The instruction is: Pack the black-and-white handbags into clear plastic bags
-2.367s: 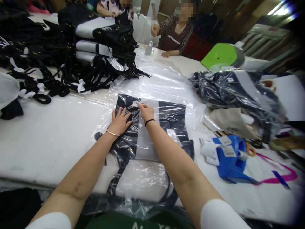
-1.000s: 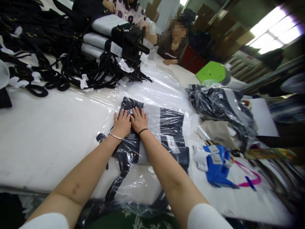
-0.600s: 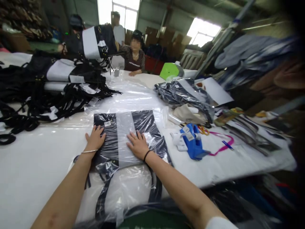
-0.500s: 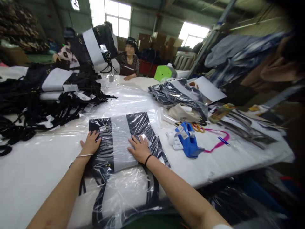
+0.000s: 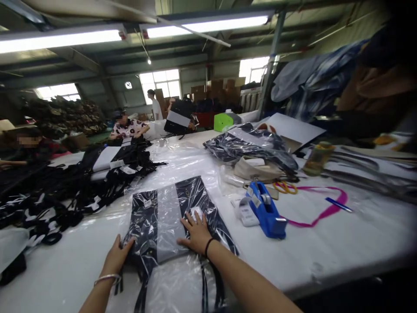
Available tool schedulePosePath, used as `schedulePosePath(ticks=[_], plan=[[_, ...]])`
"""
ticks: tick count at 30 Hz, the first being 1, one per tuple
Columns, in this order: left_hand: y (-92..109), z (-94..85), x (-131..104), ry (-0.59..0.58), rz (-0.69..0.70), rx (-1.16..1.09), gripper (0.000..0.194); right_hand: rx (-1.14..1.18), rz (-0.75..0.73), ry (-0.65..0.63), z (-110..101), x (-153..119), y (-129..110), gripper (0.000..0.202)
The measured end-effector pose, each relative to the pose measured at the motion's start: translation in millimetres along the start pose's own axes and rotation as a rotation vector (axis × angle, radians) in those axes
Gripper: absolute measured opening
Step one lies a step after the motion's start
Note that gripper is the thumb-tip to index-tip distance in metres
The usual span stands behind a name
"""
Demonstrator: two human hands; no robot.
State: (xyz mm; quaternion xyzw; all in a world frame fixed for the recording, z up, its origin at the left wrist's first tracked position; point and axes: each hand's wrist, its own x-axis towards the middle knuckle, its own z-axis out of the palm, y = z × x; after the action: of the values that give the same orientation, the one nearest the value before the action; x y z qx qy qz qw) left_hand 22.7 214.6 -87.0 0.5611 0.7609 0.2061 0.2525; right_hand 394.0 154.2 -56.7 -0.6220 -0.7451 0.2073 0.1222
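A dark fabric bag [image 5: 143, 221] with a pale band across its middle lies flat inside a clear plastic sleeve [image 5: 182, 278]. Its dark straps trail toward me under the plastic. My right hand [image 5: 198, 232] is spread flat on top, right of the band and touching a small white tag [image 5: 196, 213]. At the left edge of the packed bag is my left hand [image 5: 119, 256], thumb and forefinger apart; its other fingers are partly hidden. To the right stands a blue tape dispenser [image 5: 267, 215].
Piles of black bags [image 5: 107, 158] with straps cover the table's left side. Another plastic-wrapped bag [image 5: 241, 141] lies at the back. A pink ribbon [image 5: 329, 211], a blue pen [image 5: 339, 204] and yellow rings [image 5: 286, 188] lie right. Co-workers are across the table; one person's hands hold up a black bag [image 5: 179, 117].
The view has tilted up and turned left, showing more ceiling and people. My left hand has slid from the bag's top to its left edge. My right hand stays spread on the plastic.
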Motion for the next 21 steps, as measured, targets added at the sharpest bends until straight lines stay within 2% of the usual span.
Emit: schedulePosePath(ticks=[4, 6, 10, 13, 16, 19, 21], plan=[[4.3, -15.9, 11.1, 0.060, -0.061, 0.033, 0.112, 0.016, -0.020, 0.018, 1.8, 1.4, 2.2, 0.087], [4.2, -26.7, 13.2, 0.004, -0.082, 0.019, 0.102, 0.029, -0.037, 0.009, 2.0, 2.2, 3.1, 0.090], [11.1, -42.3, -0.4, -0.212, -0.118, -0.131, 0.075, 0.023, -0.042, -0.041, -3.2, 1.5, 2.6, 0.092], [23.0, -47.8, -19.6, -0.206, -0.121, -0.230, 0.068, 0.016, -0.068, -0.064, -7.8, -0.4, 2.7, 0.097], [39.1, -44.0, -38.8, -0.204, -0.074, -0.340, 0.060, -0.007, -0.107, -0.100, -7.8, 0.5, 5.2, 0.108], [56.9, -28.9, -55.2, -0.265, -0.210, -0.608, 0.044, -0.050, -0.153, -0.127, -3.3, 4.6, 8.3, 0.118], [67.8, -17.8, -62.0, -0.213, -0.303, -0.786, 0.029, -0.071, -0.166, -0.120, 0.8, 7.0, 9.7, 0.121]])
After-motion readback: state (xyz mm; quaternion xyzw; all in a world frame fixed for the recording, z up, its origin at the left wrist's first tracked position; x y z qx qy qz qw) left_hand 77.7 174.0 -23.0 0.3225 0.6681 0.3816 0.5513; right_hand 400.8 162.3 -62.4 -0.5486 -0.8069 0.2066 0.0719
